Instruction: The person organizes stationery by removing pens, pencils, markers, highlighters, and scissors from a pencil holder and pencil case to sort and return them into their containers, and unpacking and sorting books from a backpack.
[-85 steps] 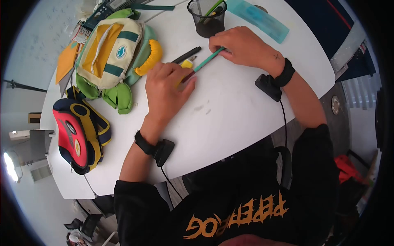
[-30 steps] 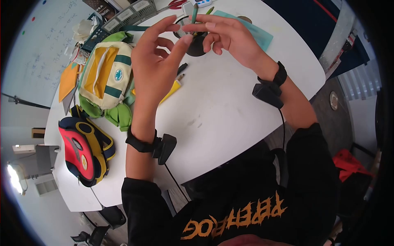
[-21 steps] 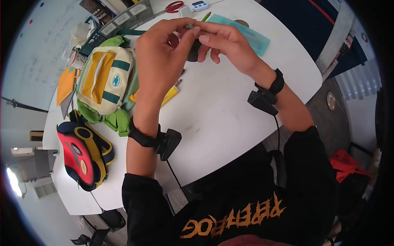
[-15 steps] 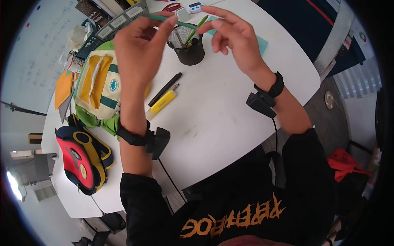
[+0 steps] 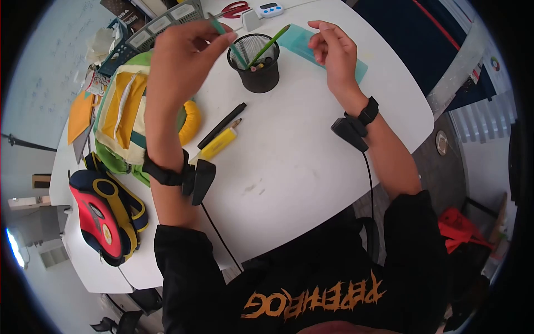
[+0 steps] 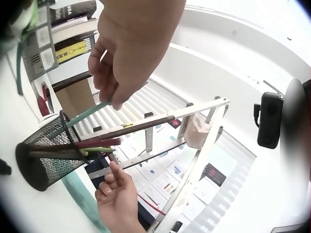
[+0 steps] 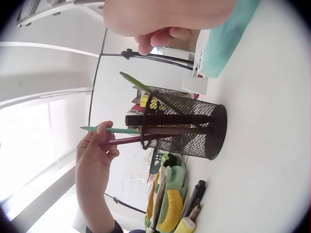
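My left hand (image 5: 181, 61) pinches a teal pencil (image 5: 237, 55) between thumb and fingertips. The pencil leans, its lower end inside the black mesh pen cup (image 5: 261, 79). A green pencil (image 5: 271, 44) slants out of the same cup, and the right wrist view also shows a purple pencil (image 7: 127, 141) and a thick dark pen (image 7: 167, 120) in it. To the right of the cup, my right hand (image 5: 341, 60) is raised with loosely bent fingers and holds nothing. On the table before the cup lie a black marker (image 5: 222, 125), a yellow highlighter (image 5: 218, 144) and a brown pencil (image 5: 237, 122).
A translucent teal case (image 5: 297, 41) lies behind my right hand. To the left are a cream and green bag (image 5: 119, 119) and a red and navy bag (image 5: 100, 220). Red-handled scissors (image 5: 236, 8), a small timer (image 5: 270, 10) and a grey basket (image 5: 161, 25) stand at the back.
First both hands held the teal pencil low over the table, then above the cup. My right hand has let go and moved right; my left hand has brought the pencil's end into the cup.
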Available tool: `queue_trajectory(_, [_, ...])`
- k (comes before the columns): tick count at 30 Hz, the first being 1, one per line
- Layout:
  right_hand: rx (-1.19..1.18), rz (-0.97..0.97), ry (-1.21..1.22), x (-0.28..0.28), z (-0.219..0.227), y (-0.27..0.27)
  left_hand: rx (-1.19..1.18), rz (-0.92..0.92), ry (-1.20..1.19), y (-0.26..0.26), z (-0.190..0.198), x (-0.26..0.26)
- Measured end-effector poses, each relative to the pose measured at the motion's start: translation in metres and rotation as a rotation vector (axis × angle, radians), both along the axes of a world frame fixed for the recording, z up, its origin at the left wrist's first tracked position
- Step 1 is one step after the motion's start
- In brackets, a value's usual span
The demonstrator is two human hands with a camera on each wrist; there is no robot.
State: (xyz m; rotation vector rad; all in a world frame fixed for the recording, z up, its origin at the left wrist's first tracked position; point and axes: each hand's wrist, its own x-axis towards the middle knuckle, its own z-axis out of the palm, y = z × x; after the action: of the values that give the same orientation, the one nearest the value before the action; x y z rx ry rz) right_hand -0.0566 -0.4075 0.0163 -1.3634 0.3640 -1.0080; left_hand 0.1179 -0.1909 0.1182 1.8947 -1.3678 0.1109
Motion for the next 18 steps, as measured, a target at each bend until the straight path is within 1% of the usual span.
queue_trajectory(1, [-0.026, -0.01, 0.043, 0.001, -0.004, -0.001, 0.004, 0.006, 0.001, 0.0, -0.003, -0.001])
queue_trajectory(3, [-0.036, -0.004, 0.046, 0.003, -0.011, -0.005, 0.07, -0.027, -0.02, -0.001, -0.009, -0.003])
queue_trajectory(4, [-0.049, -0.004, 0.049, 0.004, -0.013, -0.005, 0.061, -0.053, 0.014, -0.002, -0.013, -0.002])
queue_trajectory(8, [-0.045, -0.007, 0.021, 0.004, -0.015, -0.004, 0.114, 0.002, -0.019, 0.01, -0.013, -0.007])
queue_trajectory(10, [-0.065, 0.004, 0.017, 0.004, -0.014, -0.003, 0.386, 0.056, 0.017, 0.018, -0.015, -0.003])
queue_trajectory(11, [-0.066, 0.007, 0.012, 0.005, -0.014, -0.002, 0.385, 0.06, 0.013, 0.02, -0.02, -0.004])
queue_trajectory(13, [-0.065, 0.007, 0.036, 0.006, -0.015, -0.002, 0.609, 0.022, -0.072, 0.02, -0.032, -0.009])
queue_trajectory(15, [-0.071, 0.014, 0.042, 0.006, -0.017, -0.001, 0.612, 0.037, -0.104, 0.015, -0.046, -0.019])
queue_trajectory(17, [-0.078, 0.022, 0.047, 0.007, -0.017, 0.0, 0.745, 0.018, -0.123, 0.007, -0.06, -0.023])
queue_trajectory(18, [-0.079, 0.031, 0.047, 0.007, -0.017, 0.0, 0.747, -0.008, -0.104, 0.005, -0.061, -0.023])
